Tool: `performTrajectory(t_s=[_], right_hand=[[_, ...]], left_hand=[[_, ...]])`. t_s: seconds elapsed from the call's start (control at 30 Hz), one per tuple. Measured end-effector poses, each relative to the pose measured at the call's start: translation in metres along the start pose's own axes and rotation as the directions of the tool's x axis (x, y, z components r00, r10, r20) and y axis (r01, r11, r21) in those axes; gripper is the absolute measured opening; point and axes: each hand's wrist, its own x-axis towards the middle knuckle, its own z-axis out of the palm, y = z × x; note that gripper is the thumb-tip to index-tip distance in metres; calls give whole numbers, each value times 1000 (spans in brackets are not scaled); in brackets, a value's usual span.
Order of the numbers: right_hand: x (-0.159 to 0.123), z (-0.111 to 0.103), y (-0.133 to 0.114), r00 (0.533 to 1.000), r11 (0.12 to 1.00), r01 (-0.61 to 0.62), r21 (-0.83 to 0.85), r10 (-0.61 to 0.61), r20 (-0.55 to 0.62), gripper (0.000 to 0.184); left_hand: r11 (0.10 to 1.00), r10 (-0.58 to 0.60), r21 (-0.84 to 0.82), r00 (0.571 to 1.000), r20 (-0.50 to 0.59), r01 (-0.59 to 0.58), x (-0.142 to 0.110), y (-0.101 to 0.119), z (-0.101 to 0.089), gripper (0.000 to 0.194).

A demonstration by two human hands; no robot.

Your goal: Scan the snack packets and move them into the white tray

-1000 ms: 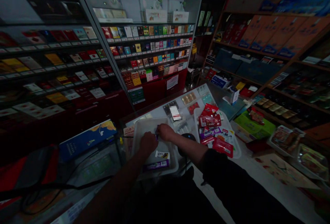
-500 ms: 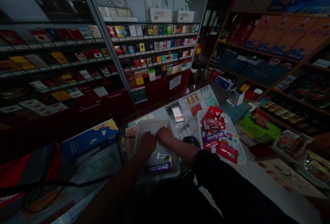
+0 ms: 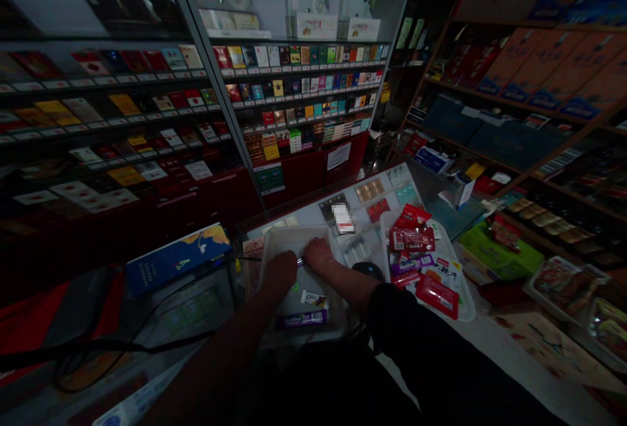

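My left hand and my right hand are both inside a white tray on the shop counter, knuckles up and fingers curled. Between them they pinch a small thin purplish packet; most of it is hidden by the fingers. Nearer me in the same tray lie a small white-and-brown wrapped sweet and a long purple bar. A second white tray to the right holds several red and purple snack packets.
Shelves of cigarette packs fill the wall behind the counter. A blue carton lies at the left, with black cables beside it. A dark round object sits between the trays. Boxed goods and packets crowd the right shelves.
The camera has shifted, so everything sits slightly further right in view. Both hands stay together in the tray on the small packet, which shows between them again.
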Motion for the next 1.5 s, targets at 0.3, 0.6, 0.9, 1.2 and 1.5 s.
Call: performTrajectory(t_s=[0.3,0.6,0.9,1.2,1.5], right_hand=[[-3,-4,2,1000,999,0,-44,1,10,28],[-13,-15,15,999,999,36,-22,-37,-13,26],[-25,-34,30,998,999,-8,53,11,-56,27],[-37,-63,70,994,978,-37,206,57,-92,25],[-65,-80,103,973,936,-65,346,137,-186,20]], left_hand=[[998,28,57,999,20,-29,6,-4,7,40],[993,75,88,997,14,-76,2,-9,-15,34],[991,96,97,995,-32,-93,5,-22,-32,37],[988,157,-6,987,-33,-157,19,-49,-56,21],[912,274,-261,943,-189,-317,29,-58,-69,19]])
